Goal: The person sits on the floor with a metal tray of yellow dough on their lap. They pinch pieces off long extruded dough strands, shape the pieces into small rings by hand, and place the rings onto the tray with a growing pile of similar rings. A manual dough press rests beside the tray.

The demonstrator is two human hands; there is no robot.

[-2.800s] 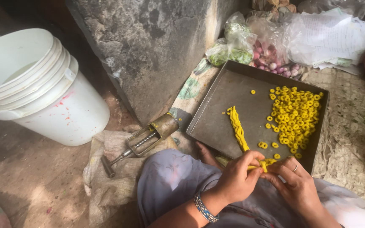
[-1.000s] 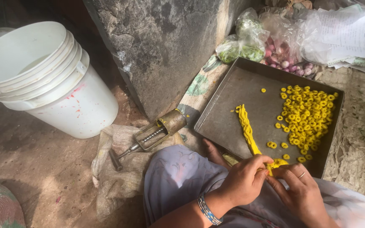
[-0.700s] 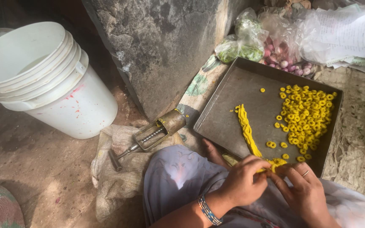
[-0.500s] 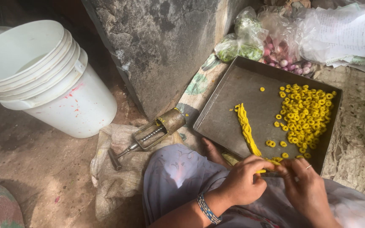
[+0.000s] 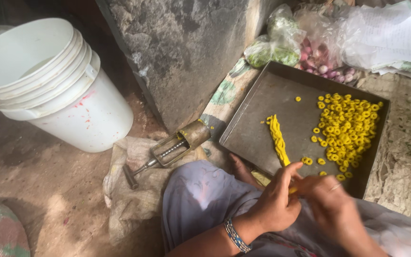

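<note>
A dark metal tray (image 5: 258, 123) lies on the ground in front of me. On it are a bundle of long yellow dough strands (image 5: 277, 138) and a heap of several small yellow dough rings (image 5: 346, 126) at the right. My left hand (image 5: 277, 202) and my right hand (image 5: 331, 202) meet just below the tray's near edge, fingers pinched together on a piece of yellow dough strand (image 5: 292, 190), mostly hidden between them. A beaded bracelet sits on my left wrist.
A stack of white buckets (image 5: 53, 90) stands at the left. A metal hand press (image 5: 172, 147) lies on a sack beside the tray. A stone block (image 5: 181, 52) rises behind. Plastic bags with greens and small onions (image 5: 305, 47) sit at the back right.
The view has shifted slightly. My hands stay at the tray's near edge and keep working the yellow strand between the fingers; my right hand has closed in toward the left.
</note>
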